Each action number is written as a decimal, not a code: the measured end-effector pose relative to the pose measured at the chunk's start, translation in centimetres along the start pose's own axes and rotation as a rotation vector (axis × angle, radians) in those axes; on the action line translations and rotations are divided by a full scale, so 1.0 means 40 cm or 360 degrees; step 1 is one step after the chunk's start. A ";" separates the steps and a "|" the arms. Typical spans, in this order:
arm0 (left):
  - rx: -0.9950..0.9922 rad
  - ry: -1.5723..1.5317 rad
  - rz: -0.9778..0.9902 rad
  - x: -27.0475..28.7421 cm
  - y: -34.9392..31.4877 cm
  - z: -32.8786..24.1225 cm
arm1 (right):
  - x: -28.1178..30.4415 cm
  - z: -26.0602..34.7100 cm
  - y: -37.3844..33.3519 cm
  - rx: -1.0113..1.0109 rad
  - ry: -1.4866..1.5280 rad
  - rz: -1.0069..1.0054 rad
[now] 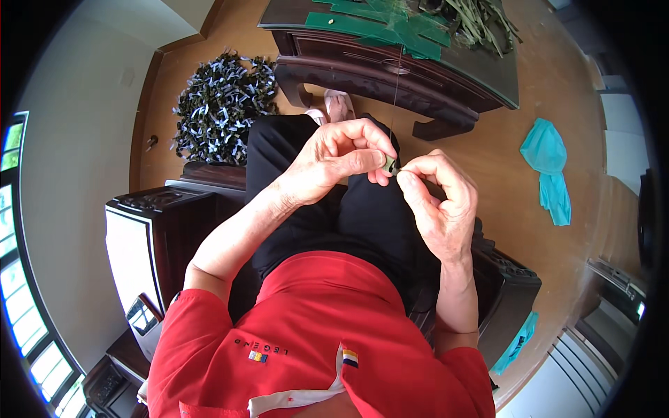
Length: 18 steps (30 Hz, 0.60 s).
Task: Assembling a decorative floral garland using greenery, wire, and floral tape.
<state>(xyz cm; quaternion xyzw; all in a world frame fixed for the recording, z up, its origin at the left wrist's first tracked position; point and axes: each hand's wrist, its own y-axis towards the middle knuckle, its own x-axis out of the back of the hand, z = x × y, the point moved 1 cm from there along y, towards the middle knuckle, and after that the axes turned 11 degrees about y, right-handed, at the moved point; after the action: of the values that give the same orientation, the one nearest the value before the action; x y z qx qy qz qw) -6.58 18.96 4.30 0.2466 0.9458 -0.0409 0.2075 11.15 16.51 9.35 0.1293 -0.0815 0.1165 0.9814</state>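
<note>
Above my lap, my left hand [341, 155] pinches a small green folded strip [389, 165] with a dark spot between thumb and fingers. My right hand [443, 198] meets it from the right, thumb and forefinger pressed together at the strip's edge. What lies in that right pinch is too small to make out. A thin thread [396, 94] runs taut from the table's near edge down to the fingers. Past my knees, green flat pieces [380, 29] and a bundle of olive strips [482, 22] lie on the table top.
The dark wooden table [362, 57] stands beyond my feet. A heap of small dark and pale-lilac pieces [224, 110] lies on the floor at left. Turquoise plastic bags [546, 150] lie on the floor at right. Wooden chair arms flank me; a phone [143, 315] rests on the left one.
</note>
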 end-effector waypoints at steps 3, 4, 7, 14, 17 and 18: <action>0.0048 0.0024 0.0047 -0.006 -0.001 -0.014 | 0.001 0.002 -0.003 0.0009 -0.0039 0.0030; 0.0057 0.0046 0.0052 -0.007 -0.001 -0.017 | 0.000 0.004 -0.006 0.0018 -0.0084 0.0019; 0.0087 0.0112 0.0068 -0.014 -0.004 -0.021 | -0.005 0.008 -0.015 0.0045 -0.0219 -0.0014; -0.0008 0.0345 -0.0116 -0.053 -0.020 -0.002 | 0.003 -0.007 -0.038 0.0004 -0.0183 -0.0067; 0.0036 0.0450 -0.0184 -0.051 -0.018 -0.002 | 0.008 -0.015 -0.040 -0.0250 0.0230 -0.0020; 0.0040 0.0449 -0.0183 -0.050 -0.018 -0.002 | 0.009 -0.018 -0.042 -0.0253 0.0231 -0.0022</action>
<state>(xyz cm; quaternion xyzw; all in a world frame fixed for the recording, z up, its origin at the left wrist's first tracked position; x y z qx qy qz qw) -5.37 17.46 5.19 0.1979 0.9775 -0.0294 0.0668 12.01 15.19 8.32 0.0427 -0.0182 0.1120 0.9926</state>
